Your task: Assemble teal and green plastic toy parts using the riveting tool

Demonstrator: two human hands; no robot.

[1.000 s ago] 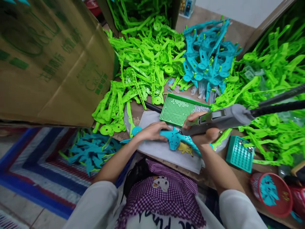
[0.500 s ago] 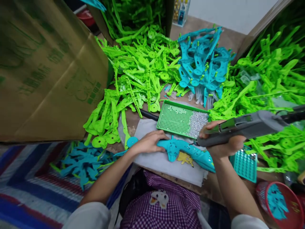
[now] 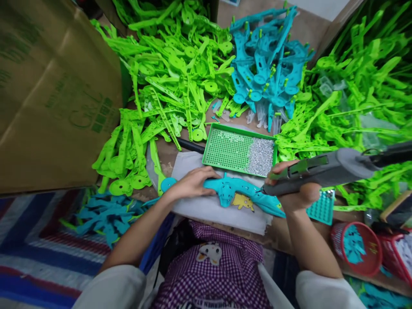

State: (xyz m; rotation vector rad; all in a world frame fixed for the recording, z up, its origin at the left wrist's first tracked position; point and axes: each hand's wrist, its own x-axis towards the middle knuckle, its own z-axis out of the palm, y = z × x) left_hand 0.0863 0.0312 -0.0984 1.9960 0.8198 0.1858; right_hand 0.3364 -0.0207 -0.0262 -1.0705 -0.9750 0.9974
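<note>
A blue plastic part [image 3: 226,192] lies across a white cloth [image 3: 193,213] with a yellow cartoon figure on it. My left hand [image 3: 196,182] is closed on the left end of this part. My right hand [image 3: 298,193] is wrapped round a grey power screwdriver [image 3: 322,169], held nearly level, its tip at the right half of the blue part. Whether the tip touches the part is hard to tell. Just behind the part sits a green perforated tray [image 3: 225,148] with small silver screws [image 3: 261,155] heaped at its right side.
Piles of green plastic parts [image 3: 174,64] stand behind and at the right [image 3: 341,116]. Blue parts [image 3: 264,64] are stacked at the back. A cardboard box [image 3: 54,98] fills the left. Near the right forearm are a teal tray [image 3: 322,208] and a red basket [image 3: 370,253].
The whole view has shifted, so things sit higher and further left. The screwdriver tip is now nearer the blue part's right half. Both hands keep their holds.
</note>
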